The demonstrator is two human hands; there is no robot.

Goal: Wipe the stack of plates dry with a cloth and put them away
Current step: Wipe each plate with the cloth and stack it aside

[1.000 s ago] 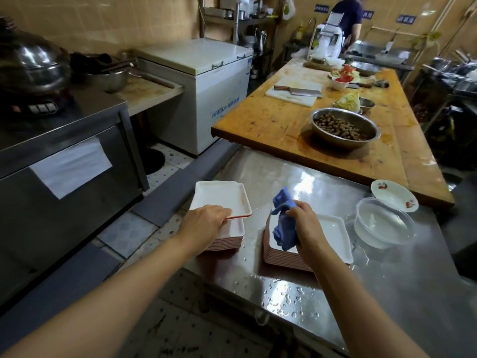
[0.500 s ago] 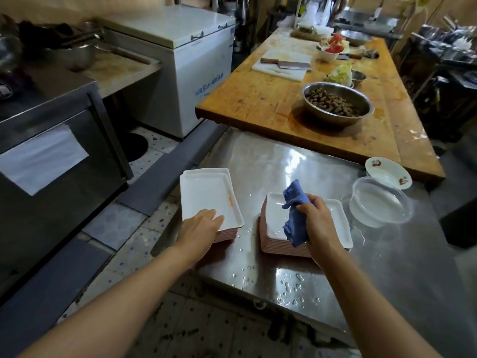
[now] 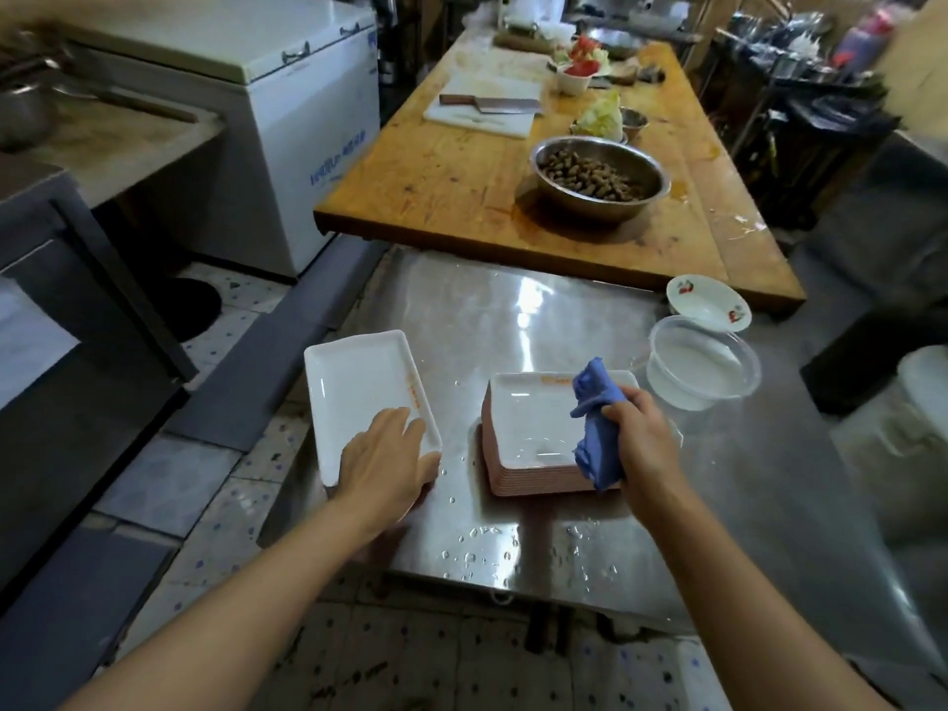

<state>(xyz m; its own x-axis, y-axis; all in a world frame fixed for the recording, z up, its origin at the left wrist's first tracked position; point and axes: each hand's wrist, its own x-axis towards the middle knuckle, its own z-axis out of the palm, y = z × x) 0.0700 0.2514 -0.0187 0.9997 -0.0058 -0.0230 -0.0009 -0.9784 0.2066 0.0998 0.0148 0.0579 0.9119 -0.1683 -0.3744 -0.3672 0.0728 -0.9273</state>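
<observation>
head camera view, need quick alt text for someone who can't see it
A person's right hand grips a blue cloth over a stack of white rectangular plates on a wet steel table, while the left hand rests on another plate pile. Beyond stands a wooden table.

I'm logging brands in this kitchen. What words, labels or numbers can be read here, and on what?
Blue lettering on the white chest freezer: too blurred to read.
Orange print on the left plate's rim: too small to read.
Orange print on the right stack's top plate: too small to read.
Nothing else bears text.
</observation>
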